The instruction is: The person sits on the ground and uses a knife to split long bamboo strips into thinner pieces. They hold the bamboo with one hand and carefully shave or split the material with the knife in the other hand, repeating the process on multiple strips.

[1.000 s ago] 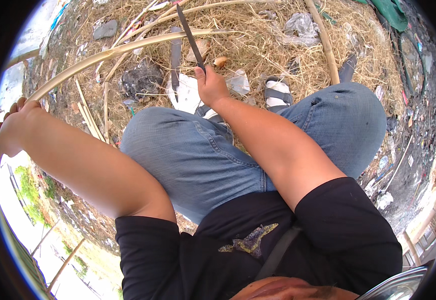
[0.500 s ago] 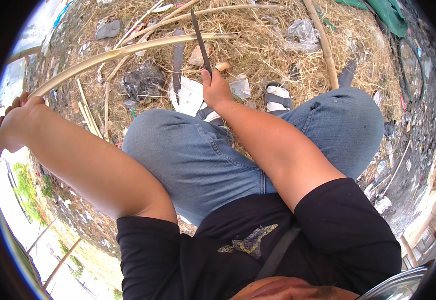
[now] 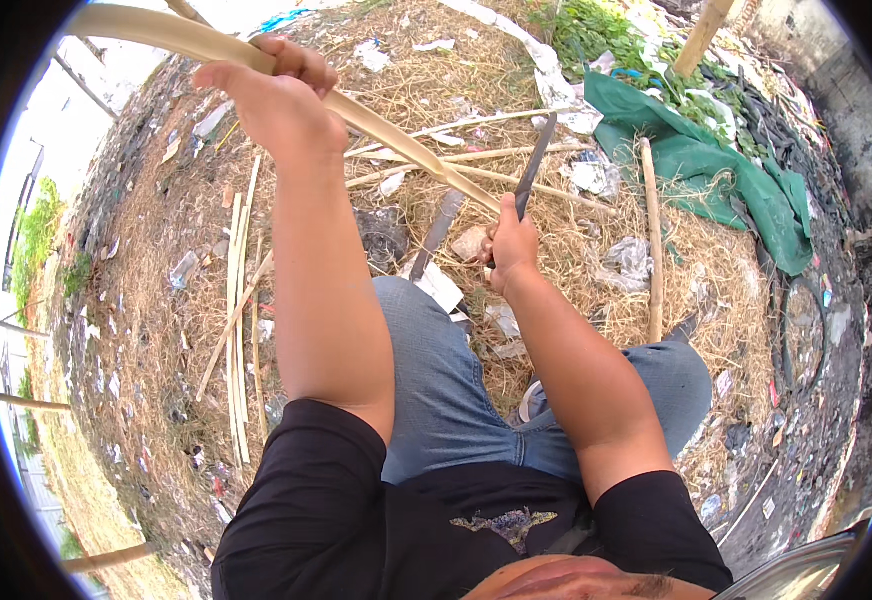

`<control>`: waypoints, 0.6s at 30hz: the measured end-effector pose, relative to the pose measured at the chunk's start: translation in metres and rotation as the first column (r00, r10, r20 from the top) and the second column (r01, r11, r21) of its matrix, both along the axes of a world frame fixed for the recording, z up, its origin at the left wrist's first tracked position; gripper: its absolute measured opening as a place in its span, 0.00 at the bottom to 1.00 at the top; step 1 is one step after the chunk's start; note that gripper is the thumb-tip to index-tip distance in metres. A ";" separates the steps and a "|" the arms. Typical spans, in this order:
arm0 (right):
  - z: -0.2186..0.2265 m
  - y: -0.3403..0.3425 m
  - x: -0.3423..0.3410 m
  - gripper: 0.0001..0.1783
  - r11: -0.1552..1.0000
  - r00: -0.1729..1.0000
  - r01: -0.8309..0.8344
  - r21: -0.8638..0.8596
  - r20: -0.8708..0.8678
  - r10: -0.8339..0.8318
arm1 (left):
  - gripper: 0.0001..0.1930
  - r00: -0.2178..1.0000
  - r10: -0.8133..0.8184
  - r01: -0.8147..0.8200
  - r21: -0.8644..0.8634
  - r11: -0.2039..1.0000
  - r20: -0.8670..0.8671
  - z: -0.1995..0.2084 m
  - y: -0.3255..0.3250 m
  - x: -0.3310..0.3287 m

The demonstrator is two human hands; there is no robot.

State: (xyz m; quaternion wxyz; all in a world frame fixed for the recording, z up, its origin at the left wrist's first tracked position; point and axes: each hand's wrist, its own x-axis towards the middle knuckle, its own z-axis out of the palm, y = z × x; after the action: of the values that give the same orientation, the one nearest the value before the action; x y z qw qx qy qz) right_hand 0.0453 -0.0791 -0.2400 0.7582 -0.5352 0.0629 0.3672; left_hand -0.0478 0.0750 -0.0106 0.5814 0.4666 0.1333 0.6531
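Note:
My left hand (image 3: pixel 278 95) is raised and closed around a long pale bamboo strip (image 3: pixel 411 145) that runs from the upper left down toward my right hand. A dark-bladed knife (image 3: pixel 534 170) points up and away, gripped by its handle in my right hand (image 3: pixel 509 245). The strip's lower end meets the knife just above my right fist. I sit on straw-covered ground, jeans-clad knees (image 3: pixel 436 390) below both arms.
Several split bamboo strips (image 3: pixel 238 300) lie on the straw at my left. A bamboo pole (image 3: pixel 651 240) and a green tarp (image 3: pixel 716 160) lie to the right. Another dark blade (image 3: pixel 438 235) rests on the ground ahead, among paper and plastic litter (image 3: pixel 626 262).
The view has swung round. My left hand has risen with the bamboo strip, and the strip's end has come against the knife held by my right hand.

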 end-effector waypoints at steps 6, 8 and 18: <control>0.099 -0.066 0.050 0.20 0.982 0.914 -0.179 -0.058 0.360 0.188 | 0.39 0.965 -0.260 0.258 0.084 0.962 0.013 0.009 -0.033 0.009; 0.121 -0.099 0.063 0.20 0.975 0.849 -0.188 -0.119 0.480 0.222 | 0.39 0.941 -0.338 0.337 0.096 0.937 0.001 0.008 -0.043 0.017; 0.139 -0.173 0.102 0.21 0.993 0.845 0.045 0.113 0.525 -0.098 | 0.43 0.942 -0.334 0.335 0.220 0.916 -0.044 0.054 -0.115 0.013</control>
State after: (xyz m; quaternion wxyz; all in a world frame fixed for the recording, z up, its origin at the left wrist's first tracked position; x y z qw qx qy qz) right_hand 0.1474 -0.2518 -0.1013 0.7841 -0.5759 -0.1463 0.1795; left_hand -0.0348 -0.0402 0.0435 0.6276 0.5470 -0.0210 0.5536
